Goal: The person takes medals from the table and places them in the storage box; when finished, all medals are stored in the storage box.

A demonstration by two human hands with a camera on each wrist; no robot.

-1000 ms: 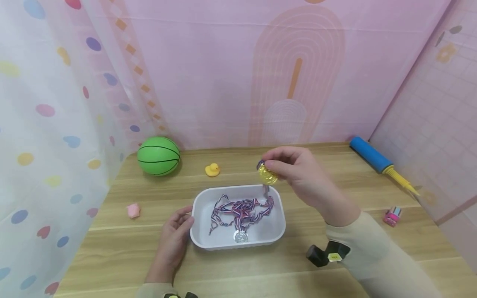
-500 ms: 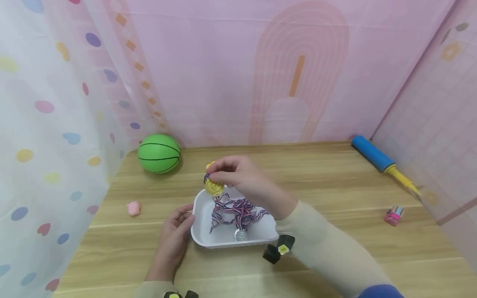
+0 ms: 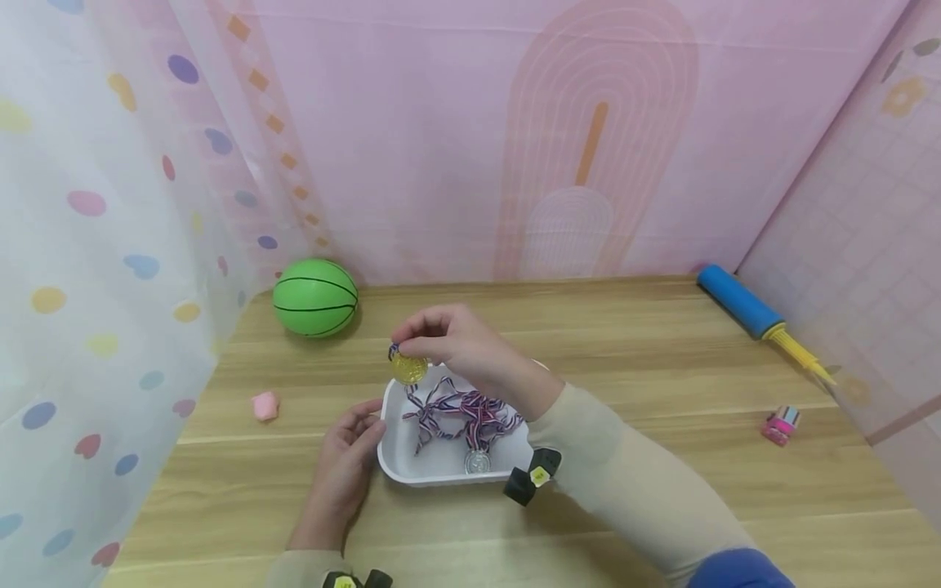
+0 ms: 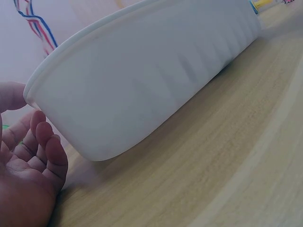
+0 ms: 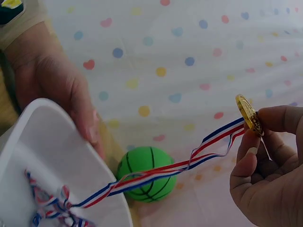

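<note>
My right hand (image 3: 448,341) (image 5: 265,161) pinches a gold medal (image 3: 408,368) (image 5: 248,114) above the far left corner of a white tray (image 3: 391,433) (image 4: 142,90) (image 5: 42,156). The medal's red, white and blue ribbon (image 5: 161,172) runs down into the tangle of ribbons (image 3: 463,412) in the tray, where a silver medal (image 3: 476,462) lies near the front wall. My left hand (image 3: 344,465) (image 4: 28,165) rests against the tray's left end, thumb on its rim, fingers loosely bent.
A green ball (image 3: 314,297) (image 5: 144,172) sits at the back left of the wooden table (image 3: 662,359). A pink eraser-like piece (image 3: 265,405) lies left of the tray. A blue and yellow pump (image 3: 757,317) and a small pink toy (image 3: 779,425) lie at the right.
My right hand has carried the gold medal from above the tray's far right corner leftward to its far left corner, pulling the ribbon along. The left hand has stayed at the tray.
</note>
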